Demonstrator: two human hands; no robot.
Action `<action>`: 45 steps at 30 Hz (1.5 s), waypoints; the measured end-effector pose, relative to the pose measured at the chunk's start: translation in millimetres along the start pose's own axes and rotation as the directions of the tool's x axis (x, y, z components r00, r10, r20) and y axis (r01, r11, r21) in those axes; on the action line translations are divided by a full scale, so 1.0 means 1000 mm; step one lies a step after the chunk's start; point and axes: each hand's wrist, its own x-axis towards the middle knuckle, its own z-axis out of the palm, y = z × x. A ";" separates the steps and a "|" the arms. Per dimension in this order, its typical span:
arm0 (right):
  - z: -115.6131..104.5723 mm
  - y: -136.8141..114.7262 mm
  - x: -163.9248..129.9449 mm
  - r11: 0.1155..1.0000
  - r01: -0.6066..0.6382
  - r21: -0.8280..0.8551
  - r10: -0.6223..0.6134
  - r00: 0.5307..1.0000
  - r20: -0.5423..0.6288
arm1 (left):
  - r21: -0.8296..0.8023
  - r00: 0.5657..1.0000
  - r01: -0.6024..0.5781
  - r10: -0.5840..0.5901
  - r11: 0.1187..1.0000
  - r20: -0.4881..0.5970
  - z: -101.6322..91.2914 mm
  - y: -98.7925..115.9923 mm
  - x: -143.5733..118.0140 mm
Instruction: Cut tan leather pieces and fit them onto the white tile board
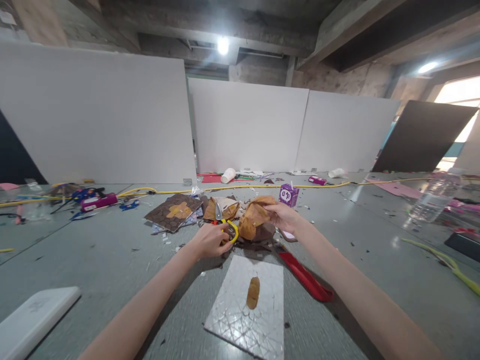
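Observation:
My left hand (213, 240) is closed round the yellow handles of a pair of scissors (234, 231), whose blades point up and away from me. In my right hand (283, 216) is a crumpled sheet of brown paper (255, 215), pinched at its right side. Another piece of brown paper (225, 206) lies behind the scissors. Nearer to me is a white patterned board (243, 310) with an oblong brown piece (253, 293) on it. To the right of the board lies a red utility knife (305, 276).
Brown patterned sheets (165, 212) lie left of my hands, among scattered scraps. A purple box (288, 195) stands behind my right hand. A white flat device (37, 320) lies at front left, a clear bottle (435, 195) at right. A yellow cable (255, 187) crosses behind, before white panels (247, 125).

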 end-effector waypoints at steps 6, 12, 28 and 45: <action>-0.001 0.015 -0.006 0.980 -0.019 -0.199 0.036 0.996 0.083 | -0.179 0.966 0.123 -0.160 0.976 -0.205 -0.024 -0.004 0.008; 0.007 0.012 -0.018 0.789 0.121 -0.602 0.097 0.944 0.317 | -0.783 0.952 0.215 -0.304 0.584 0.035 -0.017 0.010 0.017; -0.011 -0.007 -0.010 0.506 0.342 -0.792 -0.411 0.903 0.127 | -0.888 0.970 0.183 -0.224 0.422 0.093 -0.029 0.011 0.018; -0.004 -0.012 -0.012 0.750 0.391 -0.534 -0.548 0.818 -0.171 | -0.598 0.863 0.224 -0.442 0.769 -0.246 -0.068 -0.013 0.009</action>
